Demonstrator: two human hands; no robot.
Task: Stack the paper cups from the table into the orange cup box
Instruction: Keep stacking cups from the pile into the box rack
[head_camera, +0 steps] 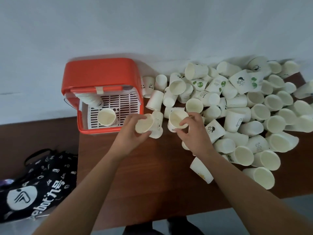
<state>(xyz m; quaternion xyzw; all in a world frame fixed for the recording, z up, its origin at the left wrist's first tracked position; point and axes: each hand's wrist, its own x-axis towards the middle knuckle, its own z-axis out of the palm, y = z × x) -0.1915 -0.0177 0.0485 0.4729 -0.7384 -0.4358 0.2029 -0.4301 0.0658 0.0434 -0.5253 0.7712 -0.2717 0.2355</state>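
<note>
**A:** so what's on the far left, down off the desk?

**B:** a black fabric bag with white print [33,182], slumped on the floor next to the brown wooden table [152,175]; then on the table's back left corner sits the orange plastic cup box [101,72], lid swung up, right against the pale wall [152,22]

**A:** anything in it?

**B:** yep; there's a white slotted tray [125,102] inside, a sideways stack of white paper cups [89,99] lying at its back left, and a single upright paper cup [106,117] standing at the front left of the tray, mouth up

**A:** and the hands?

**B:** both busy; the left hand [133,133] is just right of the box's front corner, fingers and thumb wrapped round a tilted white paper cup [144,126] with its mouth facing the camera; the right hand [194,133] is near it, fingers curled over the rim of a printed white paper cup [176,118], thumb on the near side; the two cups are close but not nested

**A:** the rest?

**B:** a big heap of loose paper cups [254,107] covers the table's right side, most tipped over, some with green or black cartoon prints; it runs from just beside the box out to the right edge
</note>
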